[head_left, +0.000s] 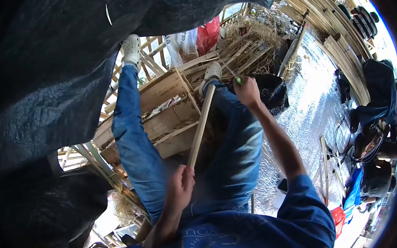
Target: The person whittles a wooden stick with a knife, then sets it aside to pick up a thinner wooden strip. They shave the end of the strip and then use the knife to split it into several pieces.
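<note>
My left hand (179, 188) is closed around the lower end of a long, flat bamboo strip (201, 129). The strip slants up and away between my legs, and its far end is near my right knee. Out over my right shin, my right hand (247, 92) grips a green-handled knife (238, 81). Its thin blade points up and to the left, apart from the strip. Most of the handle is hidden in my fist.
Wooden planks (167, 121) form a box-like frame below my legs. Cut slats and straw (252, 45) lie ahead. Silver foil sheeting (303, 100) covers the floor at right, beside stacked bamboo strips (327, 14). A black tarp (48, 87) hangs at left.
</note>
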{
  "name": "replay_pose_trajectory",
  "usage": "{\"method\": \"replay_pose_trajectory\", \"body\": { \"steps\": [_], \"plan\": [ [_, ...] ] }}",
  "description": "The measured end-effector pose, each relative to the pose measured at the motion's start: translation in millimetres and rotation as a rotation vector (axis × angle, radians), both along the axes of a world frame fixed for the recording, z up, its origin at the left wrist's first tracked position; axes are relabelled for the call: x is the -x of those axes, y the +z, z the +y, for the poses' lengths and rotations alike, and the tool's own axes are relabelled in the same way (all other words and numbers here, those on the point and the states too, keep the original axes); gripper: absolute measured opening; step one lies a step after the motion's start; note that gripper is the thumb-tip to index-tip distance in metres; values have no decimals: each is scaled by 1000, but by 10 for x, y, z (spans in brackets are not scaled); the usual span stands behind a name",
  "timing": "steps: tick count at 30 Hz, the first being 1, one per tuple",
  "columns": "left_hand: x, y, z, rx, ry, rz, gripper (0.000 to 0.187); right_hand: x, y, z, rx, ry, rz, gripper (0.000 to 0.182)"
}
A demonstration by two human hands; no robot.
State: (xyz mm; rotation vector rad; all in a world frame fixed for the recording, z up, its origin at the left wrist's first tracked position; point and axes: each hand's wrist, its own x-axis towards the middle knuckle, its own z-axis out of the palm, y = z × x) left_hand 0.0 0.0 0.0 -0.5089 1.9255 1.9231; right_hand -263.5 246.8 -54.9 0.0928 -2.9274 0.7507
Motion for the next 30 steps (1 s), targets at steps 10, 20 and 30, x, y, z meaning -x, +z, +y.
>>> {"method": "replay_pose_trajectory", "body": {
  "steps": [10,20,30],
  "plan": [
    [33,181,-27,291,-106,167,30,-1039,34,-522,-4,490,58,23],
    [220,-79,-144,420,-43,199,30,219,-633,-845,-237,173,88,21],
    [-32,-25,-270,177,38,-4,29,-793,1,-1043,-91,569,12,13]
  ]
}}
